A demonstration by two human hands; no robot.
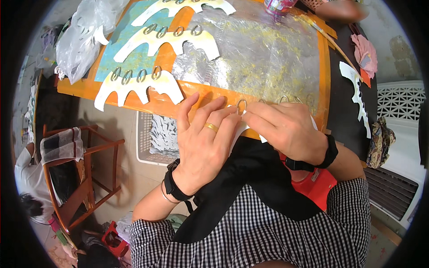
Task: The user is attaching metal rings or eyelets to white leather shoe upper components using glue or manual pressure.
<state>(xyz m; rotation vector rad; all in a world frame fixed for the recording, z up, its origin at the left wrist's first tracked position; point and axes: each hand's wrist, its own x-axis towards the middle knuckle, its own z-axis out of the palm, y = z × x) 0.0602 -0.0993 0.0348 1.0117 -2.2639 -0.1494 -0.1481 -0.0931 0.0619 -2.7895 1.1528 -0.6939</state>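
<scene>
At the table's near edge lies a white scalloped piece (241, 126) with several oval metal rings along its far edge, mostly covered by my hands. My left hand (203, 138) is on its left end; the outer fingers stretch over the orange tape, and the index finger is bent at the piece, thumb hidden. My right hand (290, 129) has its fingertips pressed together at the foot of the leftmost metal ring (241, 105), right beside the left index finger. Farther left, a similar white piece with rings (167, 85) lies flat, with two more beyond it.
The plastic-covered table top (250, 49) has yellow smears and orange tape edges. A brush (328, 38) and a purple container (279, 5) are at the far right. Below the table stands a basket (145, 154) of white pieces. A wooden chair (85, 165) is at left, a plastic bag (87, 40) at far left.
</scene>
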